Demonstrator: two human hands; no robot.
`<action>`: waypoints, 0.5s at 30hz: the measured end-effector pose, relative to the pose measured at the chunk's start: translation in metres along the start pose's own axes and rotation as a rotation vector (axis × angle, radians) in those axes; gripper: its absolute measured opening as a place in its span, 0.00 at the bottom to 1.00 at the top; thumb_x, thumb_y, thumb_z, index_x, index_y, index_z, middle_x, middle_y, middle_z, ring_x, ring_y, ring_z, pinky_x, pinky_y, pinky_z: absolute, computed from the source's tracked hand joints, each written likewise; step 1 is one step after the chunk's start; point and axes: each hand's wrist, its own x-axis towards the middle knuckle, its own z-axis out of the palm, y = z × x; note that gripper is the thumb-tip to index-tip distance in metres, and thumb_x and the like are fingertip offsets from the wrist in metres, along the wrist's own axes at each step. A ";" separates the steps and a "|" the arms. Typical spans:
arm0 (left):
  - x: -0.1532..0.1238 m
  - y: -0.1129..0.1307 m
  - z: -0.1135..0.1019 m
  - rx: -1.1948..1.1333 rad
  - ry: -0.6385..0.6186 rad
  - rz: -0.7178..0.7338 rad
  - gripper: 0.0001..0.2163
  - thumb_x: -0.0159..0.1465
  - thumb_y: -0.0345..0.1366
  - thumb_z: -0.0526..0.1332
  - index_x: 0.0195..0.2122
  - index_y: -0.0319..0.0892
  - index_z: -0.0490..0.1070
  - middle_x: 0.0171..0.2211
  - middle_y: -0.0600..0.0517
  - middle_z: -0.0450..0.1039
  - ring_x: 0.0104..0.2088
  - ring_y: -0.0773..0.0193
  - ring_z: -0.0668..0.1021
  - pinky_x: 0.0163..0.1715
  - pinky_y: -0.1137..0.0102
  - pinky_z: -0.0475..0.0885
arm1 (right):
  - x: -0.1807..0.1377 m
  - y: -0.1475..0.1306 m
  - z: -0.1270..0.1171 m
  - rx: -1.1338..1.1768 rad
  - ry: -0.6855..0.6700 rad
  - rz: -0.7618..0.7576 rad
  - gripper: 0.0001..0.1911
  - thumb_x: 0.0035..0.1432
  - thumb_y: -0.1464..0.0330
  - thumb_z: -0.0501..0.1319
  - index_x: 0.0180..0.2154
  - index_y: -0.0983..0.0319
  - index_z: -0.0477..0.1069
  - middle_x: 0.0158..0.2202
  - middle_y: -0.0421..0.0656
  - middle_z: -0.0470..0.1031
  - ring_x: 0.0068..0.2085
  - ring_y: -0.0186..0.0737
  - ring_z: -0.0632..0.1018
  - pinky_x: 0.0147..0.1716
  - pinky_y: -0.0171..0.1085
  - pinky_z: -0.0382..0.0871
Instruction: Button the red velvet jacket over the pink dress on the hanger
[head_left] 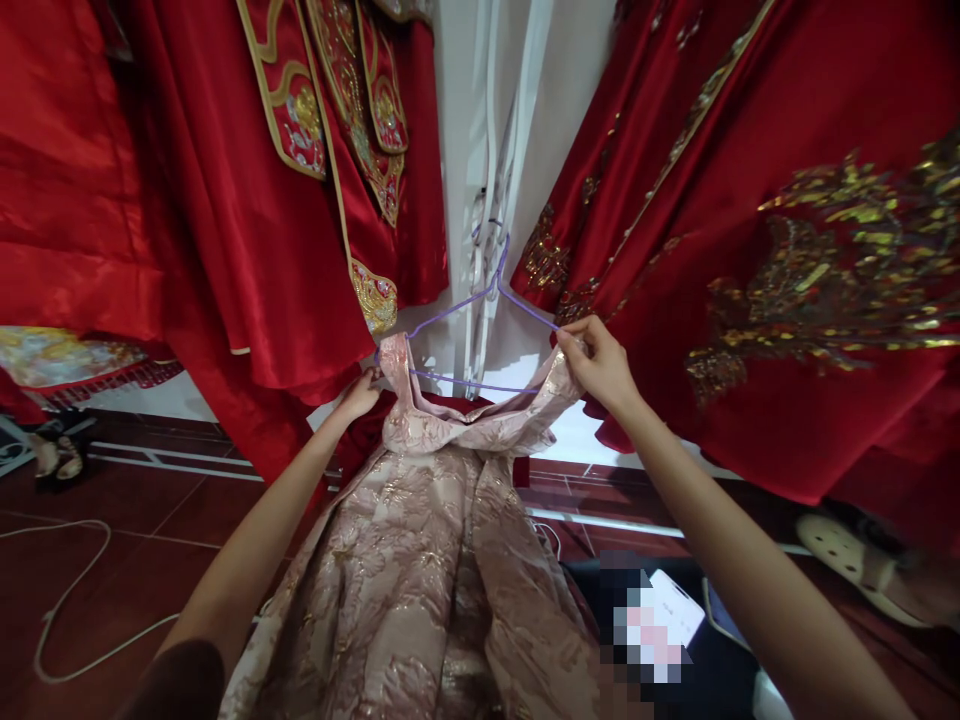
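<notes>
A pink and gold brocade dress [420,540] hangs down in front of me from a purple wire hanger [457,303]. The hanger's hook is up at a white metal stand; whether it is hooked over anything I cannot tell. My right hand [600,362] pinches the dress's right shoulder strap at the hanger's right end. At the opposite end, my left hand [363,394] is closed by the left strap, its fingertips partly behind the cloth. Both straps sit over the hanger's arms.
Red embroidered garments [300,250] hang at left, and red sequinned ones [787,250] at right. White rails [172,460] run low over a tiled floor [165,510]. A white cable [56,610] loops at lower left. Shoes [60,455] and a pale clog [844,550] are near the floor.
</notes>
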 end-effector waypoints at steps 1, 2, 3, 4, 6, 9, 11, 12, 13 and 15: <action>-0.001 -0.001 0.001 0.047 -0.032 0.003 0.09 0.52 0.29 0.58 0.35 0.40 0.71 0.36 0.47 0.76 0.44 0.58 0.77 0.49 0.64 0.69 | 0.000 0.000 0.000 0.004 -0.004 -0.002 0.15 0.57 0.53 0.56 0.35 0.58 0.68 0.31 0.42 0.75 0.31 0.41 0.74 0.32 0.37 0.65; -0.003 -0.001 0.002 0.091 -0.068 0.009 0.08 0.50 0.29 0.61 0.33 0.40 0.71 0.35 0.47 0.77 0.44 0.56 0.76 0.49 0.63 0.68 | 0.000 0.000 -0.001 0.006 -0.012 -0.003 0.15 0.57 0.53 0.56 0.35 0.58 0.68 0.31 0.42 0.76 0.32 0.41 0.74 0.33 0.37 0.65; -0.005 0.000 0.003 0.132 -0.104 0.016 0.08 0.48 0.28 0.63 0.31 0.40 0.71 0.34 0.47 0.77 0.44 0.54 0.76 0.50 0.62 0.68 | 0.000 0.001 -0.001 0.006 -0.022 -0.002 0.15 0.57 0.53 0.56 0.35 0.58 0.68 0.31 0.42 0.76 0.32 0.41 0.74 0.33 0.37 0.65; -0.007 0.002 0.004 0.167 -0.134 0.026 0.07 0.48 0.29 0.64 0.29 0.40 0.71 0.34 0.46 0.77 0.44 0.53 0.76 0.50 0.62 0.67 | 0.001 0.001 -0.002 0.005 -0.033 -0.001 0.15 0.57 0.53 0.56 0.35 0.58 0.68 0.31 0.43 0.76 0.32 0.41 0.74 0.32 0.37 0.65; -0.013 0.008 0.004 0.220 -0.174 0.056 0.05 0.49 0.30 0.64 0.29 0.41 0.72 0.39 0.44 0.77 0.48 0.52 0.75 0.53 0.62 0.65 | 0.002 0.002 -0.002 0.004 -0.055 0.001 0.15 0.57 0.53 0.56 0.35 0.58 0.67 0.31 0.42 0.75 0.31 0.41 0.74 0.32 0.37 0.64; -0.020 0.018 0.001 0.276 -0.183 0.075 0.05 0.55 0.33 0.60 0.33 0.42 0.73 0.45 0.43 0.75 0.51 0.52 0.73 0.54 0.63 0.64 | 0.004 0.005 -0.002 0.016 -0.068 0.003 0.15 0.57 0.53 0.56 0.34 0.58 0.67 0.30 0.41 0.74 0.30 0.39 0.73 0.32 0.36 0.63; -0.023 0.024 -0.003 0.299 -0.168 0.058 0.06 0.58 0.34 0.58 0.34 0.41 0.73 0.43 0.41 0.76 0.51 0.49 0.74 0.53 0.59 0.64 | 0.007 0.008 -0.001 0.050 -0.072 0.006 0.16 0.57 0.52 0.56 0.33 0.58 0.66 0.27 0.40 0.72 0.29 0.38 0.71 0.31 0.36 0.63; -0.024 0.028 -0.005 0.302 -0.159 0.048 0.07 0.58 0.34 0.57 0.34 0.40 0.73 0.42 0.40 0.76 0.50 0.48 0.74 0.53 0.58 0.65 | 0.009 0.010 0.000 0.077 -0.077 0.010 0.17 0.57 0.51 0.55 0.32 0.58 0.65 0.26 0.39 0.71 0.28 0.37 0.70 0.31 0.36 0.62; -0.025 0.032 -0.008 0.308 -0.152 0.046 0.08 0.59 0.35 0.56 0.34 0.40 0.73 0.40 0.40 0.76 0.49 0.48 0.75 0.52 0.58 0.66 | 0.010 0.012 0.001 0.108 -0.087 0.015 0.17 0.57 0.50 0.55 0.31 0.58 0.65 0.25 0.38 0.70 0.27 0.36 0.70 0.30 0.35 0.62; -0.025 0.042 -0.010 0.197 -0.168 0.027 0.10 0.60 0.36 0.54 0.36 0.39 0.73 0.39 0.42 0.77 0.47 0.52 0.76 0.50 0.61 0.69 | 0.014 0.016 0.004 0.174 -0.107 0.032 0.19 0.56 0.49 0.55 0.30 0.58 0.64 0.24 0.38 0.69 0.25 0.35 0.68 0.28 0.35 0.61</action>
